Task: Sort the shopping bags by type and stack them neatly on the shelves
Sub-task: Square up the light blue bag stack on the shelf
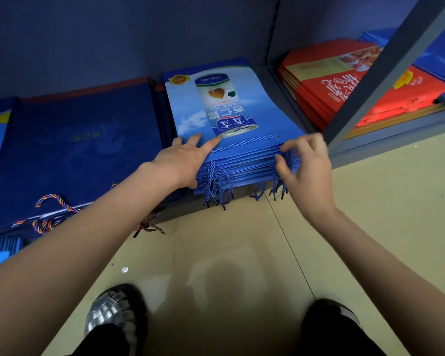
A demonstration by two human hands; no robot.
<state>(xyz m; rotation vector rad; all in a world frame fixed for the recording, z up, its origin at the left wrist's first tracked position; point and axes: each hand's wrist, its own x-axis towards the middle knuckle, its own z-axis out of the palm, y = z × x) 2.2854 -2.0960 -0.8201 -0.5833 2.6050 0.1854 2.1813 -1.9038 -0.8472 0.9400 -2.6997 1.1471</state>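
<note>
Your left hand (184, 160) lies flat, fingers straight, on the near left corner of the light blue bag stack (231, 119), which sits on the bottom shelf (393, 147). Your right hand (306, 163) curls at the stack's near right corner, thumb and fingers pinching the blue cord handles (285, 160). Navy bags (75, 150) lie left of your left hand; red bags (344, 83) lie beyond your right.

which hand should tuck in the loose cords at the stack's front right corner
Right. The right hand is already at that corner of the blue bags, fingers curled among the cords; the left hand rests flat on top.
</note>
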